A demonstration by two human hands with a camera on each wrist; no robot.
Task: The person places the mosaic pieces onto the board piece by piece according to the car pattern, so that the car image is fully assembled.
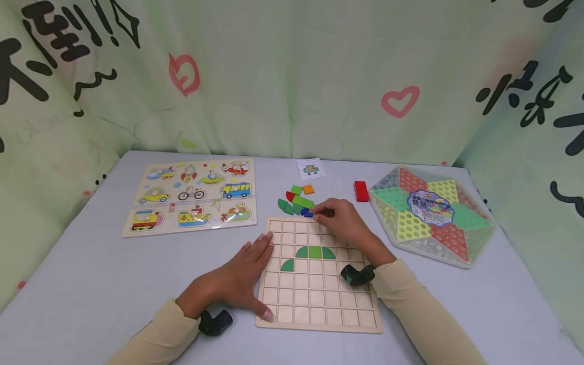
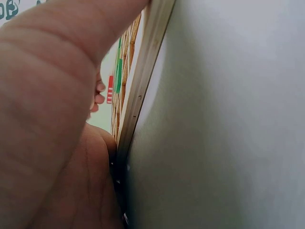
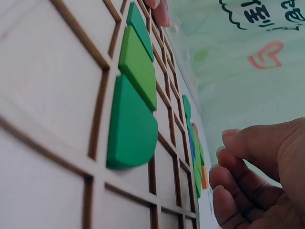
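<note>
A wooden grid board (image 1: 315, 299) lies on the table with green pieces in its cells: a square (image 1: 315, 252), a quarter-round (image 1: 301, 252) on its left, another (image 1: 328, 253) on its right, and a third (image 1: 288, 265) lower left. Along the board's left edge rests my left hand (image 1: 237, 276), fingers spread and thumb at the lower corner. My right hand (image 1: 342, 220) is over the far edge, beside blue pieces (image 1: 306, 213) of a small pile. In the right wrist view, its bent fingers (image 3: 226, 179) and thumb show nothing between them.
Loose green pieces (image 1: 286, 206), a red piece (image 1: 290, 195) and an orange square (image 1: 308, 189) lie beyond the board. A pattern card (image 1: 311, 169) sits farther back. The vehicle puzzle (image 1: 191, 195) is left; a red block (image 1: 361, 191) and star-patterned game box (image 1: 431, 215) are right.
</note>
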